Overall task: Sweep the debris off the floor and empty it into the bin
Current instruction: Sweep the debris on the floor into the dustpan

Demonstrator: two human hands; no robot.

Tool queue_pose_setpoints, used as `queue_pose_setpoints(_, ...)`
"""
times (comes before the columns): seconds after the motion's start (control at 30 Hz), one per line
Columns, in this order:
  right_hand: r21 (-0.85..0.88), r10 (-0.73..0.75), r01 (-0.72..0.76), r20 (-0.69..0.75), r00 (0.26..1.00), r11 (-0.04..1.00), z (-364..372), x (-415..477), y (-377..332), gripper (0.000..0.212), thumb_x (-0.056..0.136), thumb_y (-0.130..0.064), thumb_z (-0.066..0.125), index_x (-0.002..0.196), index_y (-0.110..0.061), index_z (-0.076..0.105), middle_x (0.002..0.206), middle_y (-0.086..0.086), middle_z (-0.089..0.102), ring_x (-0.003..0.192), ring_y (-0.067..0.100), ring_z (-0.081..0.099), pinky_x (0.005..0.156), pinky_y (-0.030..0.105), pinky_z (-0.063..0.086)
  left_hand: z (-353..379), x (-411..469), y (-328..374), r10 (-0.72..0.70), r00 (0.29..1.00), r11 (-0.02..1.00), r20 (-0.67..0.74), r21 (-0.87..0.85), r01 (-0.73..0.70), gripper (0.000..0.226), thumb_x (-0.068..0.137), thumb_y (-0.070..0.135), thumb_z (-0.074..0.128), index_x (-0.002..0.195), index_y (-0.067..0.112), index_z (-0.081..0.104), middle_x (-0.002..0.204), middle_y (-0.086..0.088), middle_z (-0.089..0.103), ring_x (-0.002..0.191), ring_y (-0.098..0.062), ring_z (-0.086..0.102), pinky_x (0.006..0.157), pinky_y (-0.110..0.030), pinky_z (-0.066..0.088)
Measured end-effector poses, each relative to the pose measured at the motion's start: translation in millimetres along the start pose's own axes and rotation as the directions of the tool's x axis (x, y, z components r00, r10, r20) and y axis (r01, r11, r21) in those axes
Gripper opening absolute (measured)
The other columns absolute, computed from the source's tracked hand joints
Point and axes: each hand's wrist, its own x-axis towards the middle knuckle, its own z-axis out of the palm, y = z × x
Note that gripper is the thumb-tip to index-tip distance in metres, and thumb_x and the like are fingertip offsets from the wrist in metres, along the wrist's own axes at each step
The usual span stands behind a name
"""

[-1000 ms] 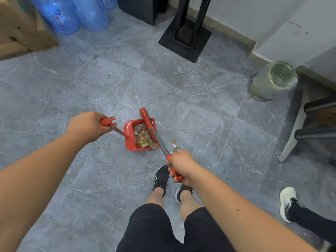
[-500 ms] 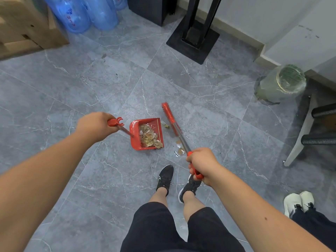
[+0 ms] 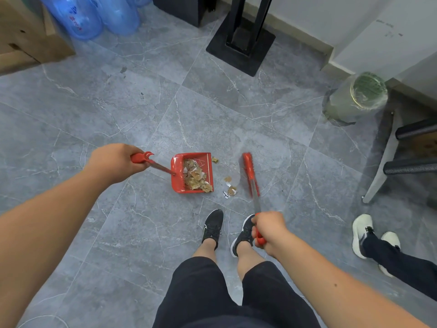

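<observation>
Red dustpan sat flat on the grey tiled floor, mouth facing right, toothed comb along its back wall. Tan papery debris was piled inside it, mostly in the near half. A few scraps lay on the floor just right of the dustpan mouth, with one more bit at its far right corner. Red brush was right of the dustpan, past the scraps, head blurred, thin metal shaft running back toward the person. Could not tell if the bristles touched the floor. Bin, greenish with a clear liner, stood well apart, far right of the dustpan.

Left hand was left of the dustpan, arm stretched forward, knuckles up, fingers wrapped round the red end of its long handle. Right hand was nearer than the dustpan and to its right, over the person's right shoe, fingers clenched round the brush's red grip, arm extended.
</observation>
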Motion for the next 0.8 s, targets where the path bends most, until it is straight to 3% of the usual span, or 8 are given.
queue_pose_setpoints(0.2, 0.238, 0.094, -0.114, 0.090, 0.991, 0.965, 41, -21, 13, 0.012, 0.095, 0.004, 0.045, 0.087, -0.003, 0.050, 0.055, 0.009, 0.041, 0.030, 0.015, 0.032, 0.033, 0.015, 0.024, 3, 14, 17, 0.012, 1.000, 0.999, -0.010, 0.040, -0.011, 0.033, 0.086, 0.065, 0.065, 0.091, 0.033, 0.075, 0.070, 0.006, 0.068, 0.067, -0.019, 0.063, 0.057, -0.029, 0.048)
queue_pose_setpoints(0.33, 0.338, 0.126, -0.181, 0.179, 0.976, 0.924, 69, -33, 7, 0.015, 0.097, 0.004, 0.043, 0.091, -0.003, 0.055, 0.055, 0.006, 0.037, 0.036, 0.013, 0.034, 0.032, 0.015, 0.023, 0, 18, 16, 0.009, 1.000, 0.999, 0.002, 0.036, -0.009, 0.033, 0.086, 0.065, 0.065, 0.088, 0.034, 0.074, 0.067, 0.006, 0.066, 0.064, -0.017, 0.061, 0.056, -0.029, 0.047)
queue_pose_setpoints(0.43, 0.412, 0.112, -0.201, 0.231, 0.967, 0.889, 84, -39, -1, 0.016, 0.098, 0.003, 0.043, 0.099, -0.004, 0.057, 0.056, 0.004, 0.037, 0.036, 0.011, 0.034, 0.033, 0.017, 0.025, 0, 18, 16, 0.016, 1.000, 0.998, 0.005, 0.055, -0.016, 0.035, 0.087, 0.066, 0.064, 0.086, 0.032, 0.074, 0.065, 0.007, 0.064, 0.060, -0.012, 0.058, 0.052, -0.026, 0.039)
queue_pose_setpoints(0.57, 0.509, 0.067, -0.207, 0.278, 0.958, 0.835, 89, -42, -16, 0.015, 0.097, 0.002, 0.044, 0.094, -0.008, 0.054, 0.057, 0.003, 0.040, 0.039, 0.010, 0.037, 0.032, 0.016, 0.026, -1, 17, 16, 0.014, 1.000, 0.999, 0.016, 0.051, -0.015, 0.032, 0.087, 0.063, 0.066, 0.088, 0.032, 0.074, 0.067, 0.008, 0.064, 0.061, -0.010, 0.056, 0.052, -0.026, 0.038)
queue_pose_setpoints(0.8, 0.355, -0.022, -0.074, 0.260, 0.965, 0.932, 70, -43, -27, 0.015, 0.097, 0.001, 0.046, 0.092, -0.010, 0.054, 0.063, 0.006, 0.044, 0.044, 0.013, 0.040, 0.034, 0.016, 0.026, 2, 14, 12, 0.010, 1.000, 0.998, 0.018, 0.065, -0.012, 0.034, 0.085, 0.069, 0.063, 0.086, 0.036, 0.073, 0.066, 0.009, 0.065, 0.062, -0.012, 0.059, 0.052, -0.025, 0.039)
